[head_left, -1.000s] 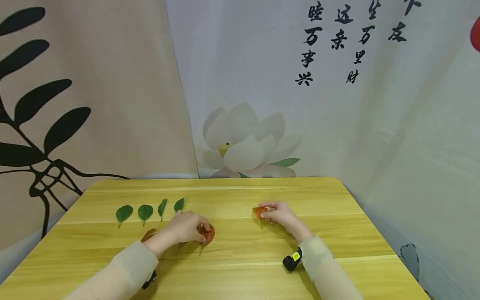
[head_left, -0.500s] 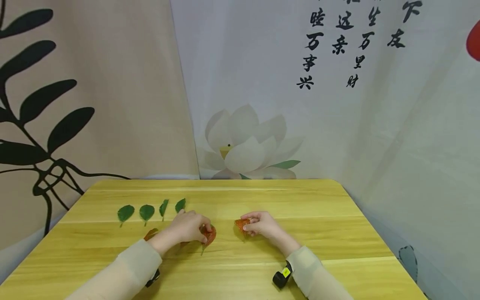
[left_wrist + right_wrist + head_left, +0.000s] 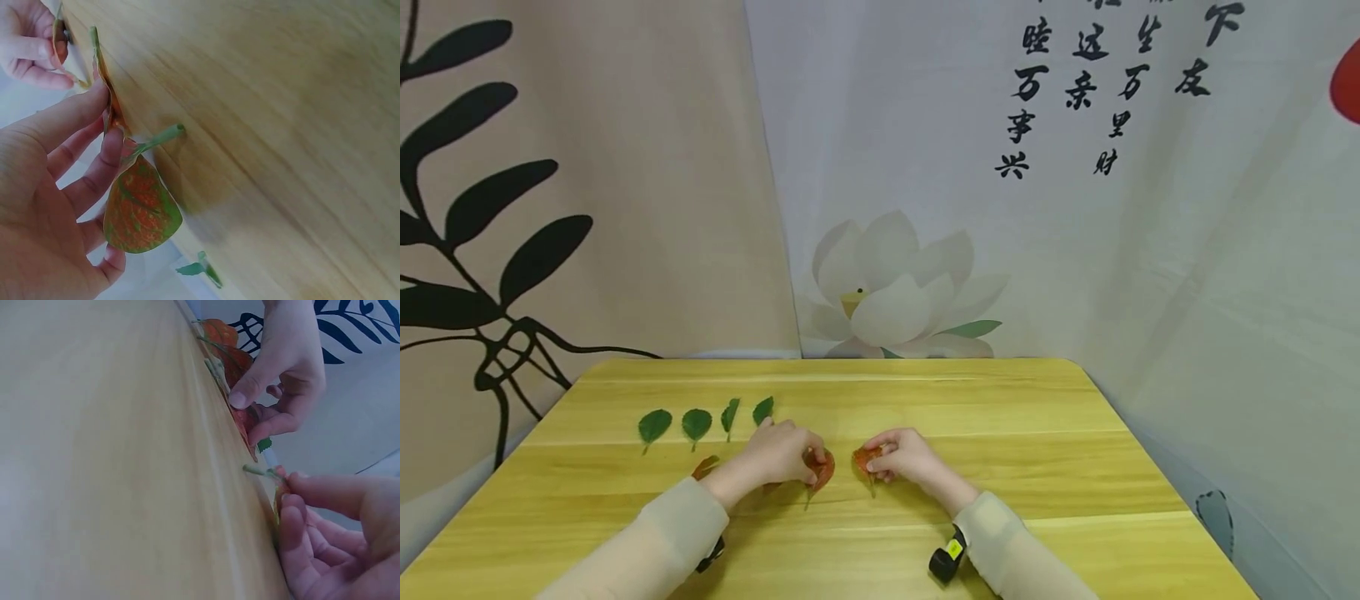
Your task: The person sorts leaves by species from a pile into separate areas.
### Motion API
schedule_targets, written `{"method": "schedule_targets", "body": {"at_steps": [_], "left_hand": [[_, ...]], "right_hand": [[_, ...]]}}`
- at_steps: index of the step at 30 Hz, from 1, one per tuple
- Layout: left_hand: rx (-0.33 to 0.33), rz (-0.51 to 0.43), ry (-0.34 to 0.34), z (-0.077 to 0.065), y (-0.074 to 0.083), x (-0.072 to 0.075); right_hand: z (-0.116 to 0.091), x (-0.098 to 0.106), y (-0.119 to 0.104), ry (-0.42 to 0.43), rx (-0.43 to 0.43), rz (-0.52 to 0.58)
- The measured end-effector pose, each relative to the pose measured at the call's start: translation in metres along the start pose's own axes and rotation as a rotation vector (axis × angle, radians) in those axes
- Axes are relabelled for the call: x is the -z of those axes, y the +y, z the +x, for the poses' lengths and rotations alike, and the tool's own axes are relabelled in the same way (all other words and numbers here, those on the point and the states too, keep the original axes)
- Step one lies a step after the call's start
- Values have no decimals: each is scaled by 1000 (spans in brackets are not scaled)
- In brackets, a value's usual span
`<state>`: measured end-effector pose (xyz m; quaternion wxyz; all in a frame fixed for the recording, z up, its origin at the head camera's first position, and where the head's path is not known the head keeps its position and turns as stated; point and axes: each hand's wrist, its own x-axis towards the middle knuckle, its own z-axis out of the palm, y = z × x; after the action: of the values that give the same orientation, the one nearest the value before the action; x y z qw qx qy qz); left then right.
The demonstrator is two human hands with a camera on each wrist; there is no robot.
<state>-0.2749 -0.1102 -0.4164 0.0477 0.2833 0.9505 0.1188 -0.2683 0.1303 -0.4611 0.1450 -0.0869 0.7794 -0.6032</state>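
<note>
My left hand point(image 3: 778, 454) pinches a red-orange leaf point(image 3: 823, 472) between thumb and fingers, low over the wooden table. Just to its right, my right hand point(image 3: 904, 460) pinches another red-orange leaf point(image 3: 861, 458), its stem pointing down. A narrow gap separates the two held leaves. Beside my left fingers, the left wrist view shows a further red leaf with green edges point(image 3: 142, 203); my hand mostly covers it in the head view. One more reddish leaf point(image 3: 705, 467) peeks out behind my left wrist.
Several green leaves point(image 3: 697, 423) lie in a row behind my left hand, the rightmost partly touching its outline. The wooden table point(image 3: 1000, 408) ends at a printed cloth backdrop point(image 3: 895, 167). Black wrist cameras point(image 3: 946, 560) hang under my sleeves.
My right hand has moved left with its leaf, from well apart to close beside the leaf in my left hand. The left hand stays in place, still pinching its leaf.
</note>
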Motion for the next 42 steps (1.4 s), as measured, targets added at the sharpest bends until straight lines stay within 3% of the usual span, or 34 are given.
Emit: {"method": "schedule_targets", "body": {"at_steps": [9,18,25,36,42], "left_hand": [[24,15,-13,0,1,2],[17,28,-14,1,3,-2],[34,48,-5,1,4,-1],[20,31,20,-3,4,-1],[37,-18,11,-4,5,6]], "right_hand": [[3,-3,-6,-17,-5,-174],[0,-1,-9,-41,63,-383],[0,-1,-9,-66,60,-403],[-1,-1,-9,-97,48,-328],[-2,4,-13,-128,51,-310]]}}
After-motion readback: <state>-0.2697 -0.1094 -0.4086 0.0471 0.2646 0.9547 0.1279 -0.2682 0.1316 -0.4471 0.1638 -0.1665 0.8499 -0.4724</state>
